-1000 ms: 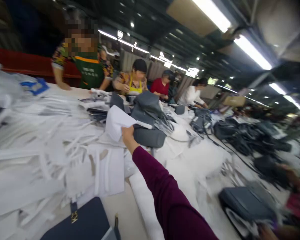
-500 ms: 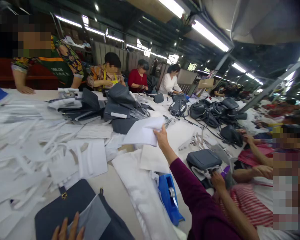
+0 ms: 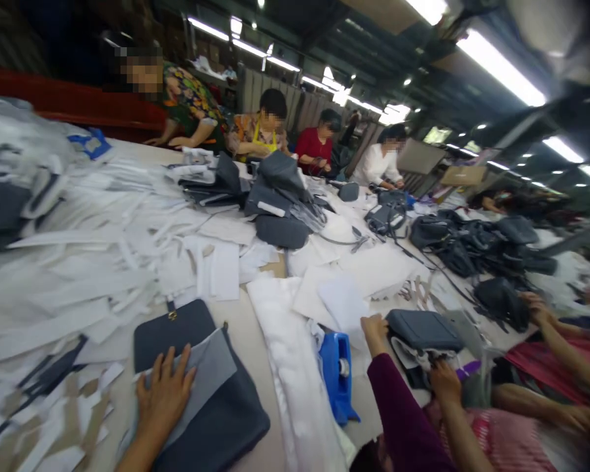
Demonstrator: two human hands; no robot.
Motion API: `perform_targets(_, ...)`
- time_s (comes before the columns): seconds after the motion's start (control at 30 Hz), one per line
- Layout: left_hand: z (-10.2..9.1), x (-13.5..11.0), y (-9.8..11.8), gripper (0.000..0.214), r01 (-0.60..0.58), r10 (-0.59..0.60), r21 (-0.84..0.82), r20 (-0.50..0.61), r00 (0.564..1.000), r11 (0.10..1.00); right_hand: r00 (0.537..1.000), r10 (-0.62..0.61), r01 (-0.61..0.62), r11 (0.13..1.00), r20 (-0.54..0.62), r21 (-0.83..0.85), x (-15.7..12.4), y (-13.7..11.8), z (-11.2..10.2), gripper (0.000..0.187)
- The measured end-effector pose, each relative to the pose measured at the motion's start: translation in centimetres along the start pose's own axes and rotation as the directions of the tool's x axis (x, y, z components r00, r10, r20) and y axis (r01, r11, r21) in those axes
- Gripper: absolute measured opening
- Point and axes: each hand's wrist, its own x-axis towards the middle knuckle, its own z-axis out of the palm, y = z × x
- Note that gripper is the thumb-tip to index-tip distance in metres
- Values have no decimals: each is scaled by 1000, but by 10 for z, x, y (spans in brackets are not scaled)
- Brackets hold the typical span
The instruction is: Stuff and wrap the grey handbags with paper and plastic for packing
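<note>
My left hand (image 3: 164, 387) lies flat with fingers spread on a light grey sheet (image 3: 211, 360), over a dark blue-grey bag (image 3: 226, 419). The bag's flap (image 3: 191, 321) has a small gold-coloured fitting and points away from me. Stretched forward in a purple sleeve, my right hand (image 3: 374, 330) is closed at the near right edge of a thin white sheet (image 3: 341, 298); blur hides its fingertips. That sheet lies over other white sheets. Just nearer than the right hand is a blue tape dispenser (image 3: 335, 380), beside a long strip of white padding (image 3: 285, 354).
White strips and sheets (image 3: 128, 242) cover the left of the table. Dark bags (image 3: 280, 196) are piled at the back, with more bags (image 3: 462, 242) at the back right. At right, a co-worker's hand (image 3: 445, 380) works at a grey bag (image 3: 425, 330). Several people sit opposite.
My right hand has lowered and come nearer with the white sheet, which was raised and now lies on the pile. More of my left hand shows. The view has swung left.
</note>
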Motion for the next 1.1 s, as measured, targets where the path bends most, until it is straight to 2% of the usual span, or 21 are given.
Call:
perform_targets(0.07,-3,-6,-2,48,-16,17,-25,55,998,1000,995,26,-9,985,98,-173,-13,-1,25,21)
perform_targets(0.1,-4,-7,-3,49,-13,17,-51,84,996,999,979,16,39,964,204,-264,-24,1,45,23)
perform_targets(0.13,-5,-8,-5,51,-8,16,-79,105,994,997,935,-17,143,933,355,-330,-40,4,68,27)
perform_targets(0.17,-4,-8,-7,52,-1,13,-106,114,993,994,845,-67,287,893,531,-346,-61,8,94,31)
perform_targets(0.2,-2,-8,-10,53,10,5,-129,112,994,992,700,-122,446,844,704,-297,-87,11,121,34)
perform_targets(0.23,0,-7,-12,54,25,-9,-146,110,994,989,510,-169,577,794,843,-190,-118,15,147,37)
perform_targets(0.27,2,-7,-13,55,37,-20,-161,106,994,986,331,-206,644,763,921,-61,-151,18,170,38)
perform_targets(0.3,4,-8,-14,55,46,-29,-174,102,994,984,170,-217,662,748,961,51,-185,21,191,39)
perform_targets(0.33,5,-8,-15,56,52,-34,-185,99,995,981,34,-210,673,727,977,133,-216,24,209,39)
perform_targets(0.37,7,-9,-15,55,55,-37,-198,95,995,979,-77,-185,703,687,980,185,-244,28,224,40)
perform_targets(0.4,7,-10,-15,55,55,-37,-211,91,995,976,-138,-149,751,629,979,201,-267,33,237,40)
perform_targets(0.47,8,-11,-15,55,56,-37,-236,87,996,970,-187,-55,854,484,981,190,-297,44,255,38)
perform_targets(0.53,8,-11,-16,57,69,-46,-263,91,995,962,-199,12,921,345,980,183,-309,56,264,32)
perform_targets(0.63,6,-10,-18,62,103,-76,-313,99,992,944,-219,37,947,248,975,203,-307,71,265,20)
perform_targets(0.8,2,-5,-23,48,191,-159,-418,112,981,888,-243,37,927,305,969,220,-296,82,263,15)
perform_targets(0.93,0,1,-26,34,286,-261,-473,120,958,833,-222,42,906,379,974,190,-293,82,264,15)
perform_targets(1.1,-6,9,-24,32,244,-205,-367,142,968,898,-185,54,896,420,981,146,-291,82,266,13)
